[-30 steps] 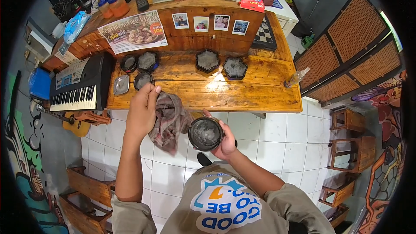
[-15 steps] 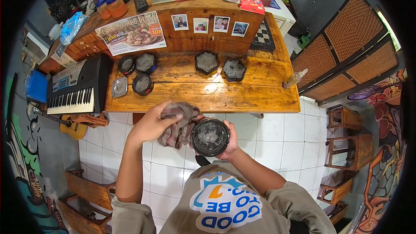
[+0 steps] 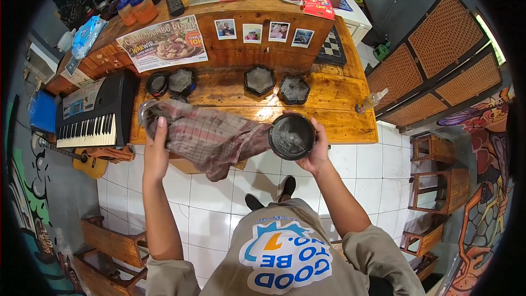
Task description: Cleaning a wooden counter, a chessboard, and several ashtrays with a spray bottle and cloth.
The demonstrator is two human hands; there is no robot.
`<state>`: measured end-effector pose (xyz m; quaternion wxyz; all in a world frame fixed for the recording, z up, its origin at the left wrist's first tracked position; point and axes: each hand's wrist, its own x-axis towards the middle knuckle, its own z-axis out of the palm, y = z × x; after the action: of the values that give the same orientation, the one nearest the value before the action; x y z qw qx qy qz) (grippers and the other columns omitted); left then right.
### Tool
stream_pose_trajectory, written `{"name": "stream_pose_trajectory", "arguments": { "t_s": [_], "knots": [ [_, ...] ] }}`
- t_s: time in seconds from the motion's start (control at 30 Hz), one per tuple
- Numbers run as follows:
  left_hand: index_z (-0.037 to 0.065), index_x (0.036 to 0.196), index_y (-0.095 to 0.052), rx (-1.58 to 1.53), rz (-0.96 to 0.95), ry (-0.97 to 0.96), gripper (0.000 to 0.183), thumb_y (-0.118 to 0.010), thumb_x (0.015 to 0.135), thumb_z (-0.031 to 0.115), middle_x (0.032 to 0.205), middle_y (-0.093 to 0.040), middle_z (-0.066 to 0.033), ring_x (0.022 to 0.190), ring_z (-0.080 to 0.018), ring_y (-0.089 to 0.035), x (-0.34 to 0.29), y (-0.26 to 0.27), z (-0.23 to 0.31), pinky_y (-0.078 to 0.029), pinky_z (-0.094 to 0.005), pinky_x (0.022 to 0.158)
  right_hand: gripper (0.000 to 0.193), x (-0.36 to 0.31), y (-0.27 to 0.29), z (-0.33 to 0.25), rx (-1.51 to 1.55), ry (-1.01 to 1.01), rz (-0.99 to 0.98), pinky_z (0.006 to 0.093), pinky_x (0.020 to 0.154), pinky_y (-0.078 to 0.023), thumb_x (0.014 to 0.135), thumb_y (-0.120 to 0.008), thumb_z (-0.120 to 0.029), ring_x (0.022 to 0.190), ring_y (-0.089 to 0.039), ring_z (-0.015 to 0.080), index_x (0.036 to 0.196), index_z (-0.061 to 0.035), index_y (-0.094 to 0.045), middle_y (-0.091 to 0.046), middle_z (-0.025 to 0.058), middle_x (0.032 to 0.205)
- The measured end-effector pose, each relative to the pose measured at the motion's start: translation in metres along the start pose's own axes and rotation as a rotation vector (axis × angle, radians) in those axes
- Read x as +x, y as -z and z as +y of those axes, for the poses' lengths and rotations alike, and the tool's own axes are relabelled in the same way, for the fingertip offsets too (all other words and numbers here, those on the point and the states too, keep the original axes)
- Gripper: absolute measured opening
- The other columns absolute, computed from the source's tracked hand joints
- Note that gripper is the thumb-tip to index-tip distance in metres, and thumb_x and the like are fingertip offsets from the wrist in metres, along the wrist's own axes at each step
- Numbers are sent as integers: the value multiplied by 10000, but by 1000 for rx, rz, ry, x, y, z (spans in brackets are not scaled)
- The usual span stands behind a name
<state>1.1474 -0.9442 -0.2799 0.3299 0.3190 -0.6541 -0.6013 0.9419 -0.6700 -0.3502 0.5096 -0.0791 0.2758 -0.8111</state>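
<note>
In my right hand [image 3: 318, 151] is a round black ashtray [image 3: 292, 136], its grey-smudged inside facing up. My left hand [image 3: 156, 151] grips one end of a grey-and-red checked cloth [image 3: 213, 134]. The cloth stretches across in front of me, and its far end meets the ashtray's left side; whether my right fingers also pinch it is hidden. On the table [image 3: 235, 108] beyond sit a small round dark ashtray [image 3: 158, 83] and a hexagonal one [image 3: 182, 81] at left. Two more hexagonal ashtrays, one [image 3: 259, 80] beside the other [image 3: 294, 89], stand further right. The cloth covers most of another ashtray.
An electronic keyboard [image 3: 90, 112] stands at the table's left, with a guitar [image 3: 90, 163] below it. A clear bottle [image 3: 371, 100] is near the right edge. Wooden stools [image 3: 446, 189] line the right side. A raised counter [image 3: 241, 19] holds jars, a tin and a sign.
The cloth, bunched against the ashtray before, is now spread out between my hands. My left hand has moved left, and my right hand has moved right and farther away with the ashtray.
</note>
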Motion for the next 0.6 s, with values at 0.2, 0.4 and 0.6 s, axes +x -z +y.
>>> {"name": "stream_pose_trajectory", "arguments": {
  "t_s": [0.2, 0.4, 0.6],
  "knots": [
    [-25, 949, -648, 561, -230, -410, 343, -618, 969, 316, 771, -631, -69, 704, -179, -560, -19, -18, 68, -461, -314, 674, 663, 7, 15, 6, -21, 59, 175, 568, 900, -548, 966, -358, -560, 1114, -643, 339, 1419, -85, -451, -587, 191, 1303],
    [-30, 966, -669, 46, -155, -116, 421, -520, 1020, 360, 815, -657, -30, 689, -91, -551, -34, -51, 83, -462, -262, 634, 613, 9, -12, 21, 131, 9, 197, 456, 970, -530, 959, -431, -559, 1086, -658, 280, 1278, -56, -576, -654, 140, 1217],
    [25, 777, -691, 576, -878, -785, 508, -637, 877, 520, 817, -561, -136, 901, -333, -543, -67, -109, 64, -378, -474, 976, 636, 21, 6, 67, -135, 276, -464, 375, 1020, -487, 982, -426, -522, 1223, -567, 223, 1385, -33, -482, -542, 127, 1375]
  ]
}}
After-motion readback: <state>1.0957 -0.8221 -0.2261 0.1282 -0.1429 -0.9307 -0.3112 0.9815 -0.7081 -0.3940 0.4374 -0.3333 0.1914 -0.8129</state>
